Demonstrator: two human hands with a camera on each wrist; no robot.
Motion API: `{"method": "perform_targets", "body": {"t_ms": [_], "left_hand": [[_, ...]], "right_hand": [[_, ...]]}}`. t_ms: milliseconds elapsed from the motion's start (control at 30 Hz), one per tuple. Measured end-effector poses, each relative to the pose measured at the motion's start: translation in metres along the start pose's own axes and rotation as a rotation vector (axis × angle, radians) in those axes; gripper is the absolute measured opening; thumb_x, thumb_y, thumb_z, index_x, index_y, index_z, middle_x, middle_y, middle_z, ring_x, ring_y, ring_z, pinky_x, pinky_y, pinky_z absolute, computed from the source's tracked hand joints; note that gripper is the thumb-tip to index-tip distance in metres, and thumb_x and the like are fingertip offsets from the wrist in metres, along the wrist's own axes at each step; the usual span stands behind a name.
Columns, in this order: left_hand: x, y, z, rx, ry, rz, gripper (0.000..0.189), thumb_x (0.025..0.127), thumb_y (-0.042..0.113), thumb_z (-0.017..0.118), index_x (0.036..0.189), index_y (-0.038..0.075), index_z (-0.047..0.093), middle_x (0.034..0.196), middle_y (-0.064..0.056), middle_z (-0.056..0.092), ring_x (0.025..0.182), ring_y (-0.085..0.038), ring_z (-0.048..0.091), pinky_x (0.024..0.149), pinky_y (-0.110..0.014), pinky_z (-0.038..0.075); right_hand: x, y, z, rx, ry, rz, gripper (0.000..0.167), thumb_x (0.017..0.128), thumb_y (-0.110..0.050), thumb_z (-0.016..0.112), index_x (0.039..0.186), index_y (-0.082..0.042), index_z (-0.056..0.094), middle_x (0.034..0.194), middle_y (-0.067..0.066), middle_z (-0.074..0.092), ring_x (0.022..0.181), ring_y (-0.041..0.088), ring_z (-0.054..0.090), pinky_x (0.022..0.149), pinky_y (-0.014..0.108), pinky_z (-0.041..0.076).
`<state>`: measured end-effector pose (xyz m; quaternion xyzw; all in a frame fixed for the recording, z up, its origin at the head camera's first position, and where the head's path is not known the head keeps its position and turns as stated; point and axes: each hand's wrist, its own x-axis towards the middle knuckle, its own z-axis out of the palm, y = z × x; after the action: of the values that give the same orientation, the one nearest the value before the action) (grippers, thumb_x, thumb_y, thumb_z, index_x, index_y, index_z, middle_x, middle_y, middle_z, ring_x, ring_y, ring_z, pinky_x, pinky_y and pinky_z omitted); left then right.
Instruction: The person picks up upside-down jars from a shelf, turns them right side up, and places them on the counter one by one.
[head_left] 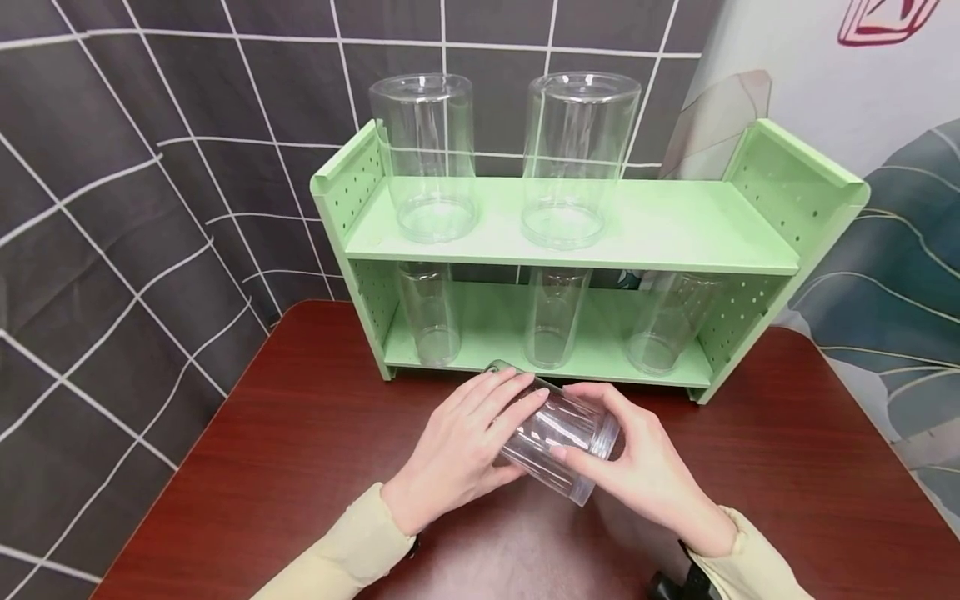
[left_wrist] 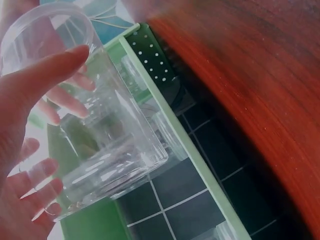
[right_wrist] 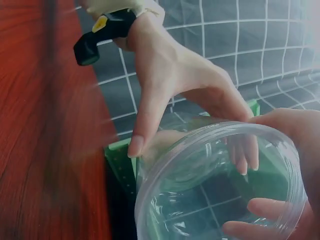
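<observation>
Jar (head_left: 558, 427) tilted between left hand (head_left: 463, 437) and right hand (head_left: 637, 462); left curled round far end, right gripping thick-rimmed end, thumb and fingers spread.

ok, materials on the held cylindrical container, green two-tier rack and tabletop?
Cylindrical container: clear, glossy, likely plastic, possibly glass; see-through with sharp highlights.
Two-tier rack: pale green, smooth, probably painted metal, going by thin perforated side panels; plastic possible.
Tabletop: reddish-brown with a sheen, wood or wood-look laminate; streaky grain shows.
</observation>
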<state>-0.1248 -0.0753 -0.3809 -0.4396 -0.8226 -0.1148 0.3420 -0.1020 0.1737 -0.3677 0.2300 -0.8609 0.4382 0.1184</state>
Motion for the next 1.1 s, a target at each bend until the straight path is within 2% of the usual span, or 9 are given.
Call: {"method": "perform_targets", "body": {"t_ms": [67, 267, 500, 600, 667, 800, 900, 1033, 1100], "left_hand": [[-0.002, 0.000, 0.000, -0.019, 0.011, -0.012, 0.101, 0.062, 0.042, 0.096, 0.147, 0.009, 0.052, 0.147, -0.010, 0.053, 0.137, -0.027, 0.046, 0.118, -0.039, 0.032], [-0.005, -0.001, 0.001, -0.067, 0.059, -0.038, 0.099, 0.063, 0.042, 0.096, 0.145, 0.006, 0.053, 0.145, -0.012, 0.054, 0.136, -0.029, 0.049, 0.116, -0.041, 0.036], [-0.012, -0.002, 0.004, -0.110, 0.070, -0.102, 0.102, 0.062, 0.046, 0.096, 0.144, 0.004, 0.053, 0.143, -0.013, 0.055, 0.133, -0.030, 0.051, 0.115, -0.039, 0.036], [-0.017, -0.003, 0.005, -0.146, 0.077, -0.126, 0.104, 0.060, 0.046, 0.097, 0.144, 0.003, 0.053, 0.143, -0.013, 0.055, 0.134, -0.030, 0.050, 0.115, -0.040, 0.037], [-0.020, -0.004, 0.005, -0.180, 0.074, -0.159, 0.106, 0.060, 0.046, 0.098, 0.145, 0.003, 0.052, 0.144, -0.012, 0.054, 0.135, -0.029, 0.050, 0.114, -0.039, 0.038], [-0.028, -0.006, 0.005, -0.262, 0.062, -0.274, 0.107, 0.060, 0.049, 0.097, 0.146, 0.005, 0.050, 0.146, -0.010, 0.053, 0.135, -0.026, 0.050, 0.112, -0.038, 0.042], [-0.035, -0.010, 0.003, -0.329, 0.078, -0.373, 0.108, 0.059, 0.052, 0.097, 0.145, 0.006, 0.051, 0.144, -0.009, 0.055, 0.132, -0.023, 0.051, 0.109, -0.038, 0.044], [-0.044, -0.012, 0.000, -0.429, 0.123, -0.515, 0.106, 0.055, 0.052, 0.098, 0.142, 0.014, 0.052, 0.134, 0.001, 0.061, 0.121, -0.019, 0.059, 0.101, -0.040, 0.051], [-0.049, -0.014, -0.002, -0.467, 0.146, -0.571, 0.104, 0.055, 0.052, 0.099, 0.141, 0.018, 0.052, 0.131, 0.005, 0.062, 0.116, -0.017, 0.061, 0.096, -0.043, 0.054]], "right_hand": [[-0.001, -0.001, -0.001, -0.003, 0.005, -0.017, 0.057, 0.081, -0.027, 0.089, 0.131, -0.023, 0.063, 0.120, -0.012, 0.068, 0.093, 0.009, 0.065, 0.075, 0.023, 0.053], [0.000, -0.004, -0.007, 0.011, 0.048, -0.043, 0.054, 0.082, -0.018, 0.088, 0.132, -0.019, 0.065, 0.122, -0.008, 0.069, 0.112, 0.011, 0.063, 0.098, 0.019, 0.043], [0.003, 0.000, -0.020, 0.175, 0.178, -0.055, 0.053, 0.086, 0.007, 0.077, 0.135, -0.007, 0.063, 0.130, 0.009, 0.066, 0.116, 0.016, 0.063, 0.100, 0.026, 0.049], [0.004, 0.005, -0.031, 0.209, 0.292, -0.032, 0.050, 0.087, 0.011, 0.074, 0.133, -0.003, 0.064, 0.129, 0.011, 0.066, 0.117, 0.017, 0.063, 0.102, 0.028, 0.048], [0.006, 0.010, -0.040, 0.274, 0.399, -0.029, 0.046, 0.086, 0.014, 0.073, 0.130, 0.004, 0.064, 0.126, 0.015, 0.067, 0.116, 0.020, 0.063, 0.101, 0.028, 0.049], [0.011, 0.017, -0.061, 0.470, 0.651, -0.104, 0.041, 0.083, 0.018, 0.071, 0.123, 0.016, 0.063, 0.119, 0.022, 0.069, 0.107, 0.023, 0.066, 0.097, 0.025, 0.050], [0.016, 0.015, -0.076, 0.559, 0.817, -0.145, 0.041, 0.081, 0.017, 0.074, 0.120, 0.017, 0.063, 0.115, 0.023, 0.070, 0.104, 0.023, 0.067, 0.096, 0.024, 0.051], [0.027, 0.021, -0.096, 0.567, 0.977, -0.119, 0.044, 0.077, 0.015, 0.078, 0.119, 0.013, 0.065, 0.118, 0.023, 0.066, 0.110, 0.029, 0.063, 0.100, 0.028, 0.050], [0.034, 0.027, -0.106, 0.485, 1.022, -0.065, 0.047, 0.077, 0.012, 0.080, 0.122, 0.007, 0.065, 0.123, 0.022, 0.063, 0.115, 0.030, 0.059, 0.103, 0.030, 0.048]]}}
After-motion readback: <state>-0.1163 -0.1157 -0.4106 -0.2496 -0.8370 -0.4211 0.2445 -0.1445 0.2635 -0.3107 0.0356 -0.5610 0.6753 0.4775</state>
